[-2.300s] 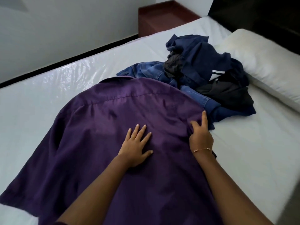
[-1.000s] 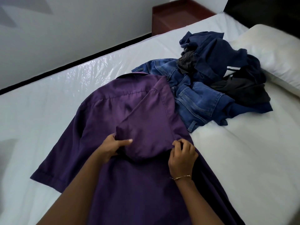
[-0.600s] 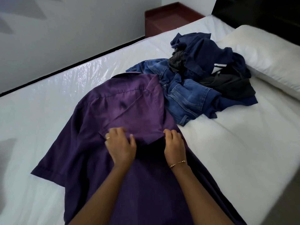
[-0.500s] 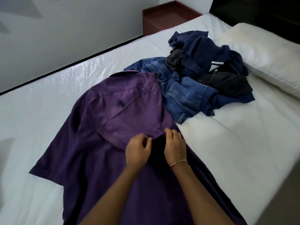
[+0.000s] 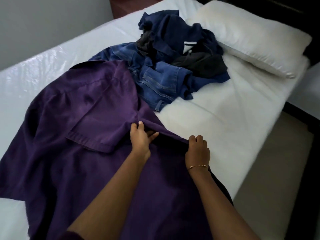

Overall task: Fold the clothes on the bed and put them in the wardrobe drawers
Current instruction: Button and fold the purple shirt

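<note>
A purple short-sleeved shirt [image 5: 72, 153] lies spread face down across the white bed [image 5: 216, 122], with its right sleeve folded in over the back. My left hand [image 5: 141, 137] pinches the shirt's right side edge just below the folded sleeve. My right hand [image 5: 198, 148], with a thin bracelet at the wrist, grips the same edge further down and lifts it a little off the sheet. Behind the shirt sits a heap of clothes: blue jeans [image 5: 155, 84], a navy garment [image 5: 166, 30] and a dark grey one [image 5: 202, 62].
A white pillow [image 5: 251, 44] lies at the head of the bed on the right. A reddish-brown bedside cabinet [image 5: 124, 6] stands beyond the bed's far corner. The floor [image 5: 277, 187] shows past the bed's right edge, and a grey wall [image 5: 43, 28] runs along the left.
The right sleeve was folded onto the shirt's back. Both hands then left the sleeve and moved right and down to the shirt's side edge, which they now hold raised.
</note>
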Demonstrator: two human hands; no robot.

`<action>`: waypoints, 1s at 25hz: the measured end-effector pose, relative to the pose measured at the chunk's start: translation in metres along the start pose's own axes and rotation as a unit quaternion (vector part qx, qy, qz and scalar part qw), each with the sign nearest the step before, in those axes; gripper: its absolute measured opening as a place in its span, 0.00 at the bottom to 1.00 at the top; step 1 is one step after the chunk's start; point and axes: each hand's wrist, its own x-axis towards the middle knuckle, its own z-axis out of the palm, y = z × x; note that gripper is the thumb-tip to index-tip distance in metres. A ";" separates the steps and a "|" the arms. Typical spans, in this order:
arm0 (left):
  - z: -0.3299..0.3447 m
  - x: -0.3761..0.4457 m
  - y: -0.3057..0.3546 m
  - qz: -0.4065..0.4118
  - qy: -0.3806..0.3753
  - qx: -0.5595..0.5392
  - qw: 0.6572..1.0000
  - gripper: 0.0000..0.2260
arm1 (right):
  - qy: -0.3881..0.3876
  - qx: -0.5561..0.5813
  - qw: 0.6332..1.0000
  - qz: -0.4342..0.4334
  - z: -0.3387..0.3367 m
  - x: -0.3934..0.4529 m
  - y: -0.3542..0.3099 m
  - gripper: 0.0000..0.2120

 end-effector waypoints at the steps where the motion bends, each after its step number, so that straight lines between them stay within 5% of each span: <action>1: 0.004 -0.004 0.002 0.006 0.005 0.015 1.000 0.10 | -0.019 0.014 0.999 0.024 -0.005 -0.005 0.008 0.17; 5: 0.010 -0.016 0.004 0.024 0.009 0.067 0.997 0.12 | -0.107 0.030 0.987 0.117 -0.020 -0.042 0.039 0.17; 9: 0.003 -0.028 0.007 -0.034 -0.127 0.006 0.991 0.22 | -0.132 0.033 0.982 0.130 -0.039 -0.097 0.070 0.17; 12: -0.001 -0.048 0.003 -0.016 -0.178 0.008 0.984 0.39 | -0.055 0.055 0.992 0.103 -0.055 -0.133 0.067 0.12; 16: -0.021 -0.049 0.002 0.031 -0.062 0.029 0.997 0.18 | 0.076 0.019 0.997 -0.027 -0.045 -0.193 0.050 0.11; 19: -0.046 -0.052 -0.015 -0.026 -0.111 0.219 0.969 0.03 | 0.108 0.025 0.992 -0.063 -0.030 -0.237 0.030 0.16; 22: -0.052 -0.062 -0.046 -0.016 -0.150 0.291 0.945 0.08 | 0.101 0.020 0.993 -0.064 -0.017 -0.257 0.016 0.16; 25: -0.045 -0.060 -0.053 -0.001 -0.096 0.307 0.947 0.07 | 0.093 0.020 0.995 -0.021 -0.009 -0.262 0.017 0.18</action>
